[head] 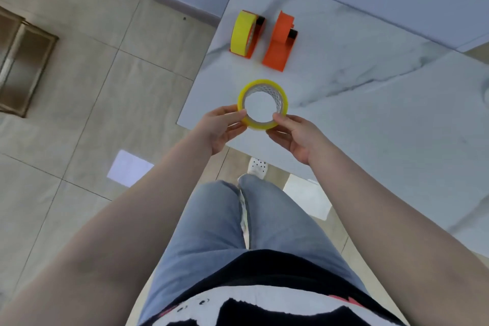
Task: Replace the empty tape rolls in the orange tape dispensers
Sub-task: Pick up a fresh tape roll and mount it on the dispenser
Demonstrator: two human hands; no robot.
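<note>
A yellow tape roll point(264, 85) with a white core hangs just above the table's near corner. My left hand point(223, 127) pinches its left rim and my right hand point(293, 135) pinches its right rim. Farther back on the table stand two orange tape dispensers. The left dispenser point(258, 34) carries a yellow tape roll point(242, 33) standing on edge. The right dispenser point(281, 40) shows no roll, only its orange body and a black part near its top.
The white marble table point(370, 114) runs to the right, its near corner under my hands. A tiled floor lies to the left, with a brown cardboard box point(23, 61) at the far left. My legs and a white shoe point(258, 167) are below the table edge.
</note>
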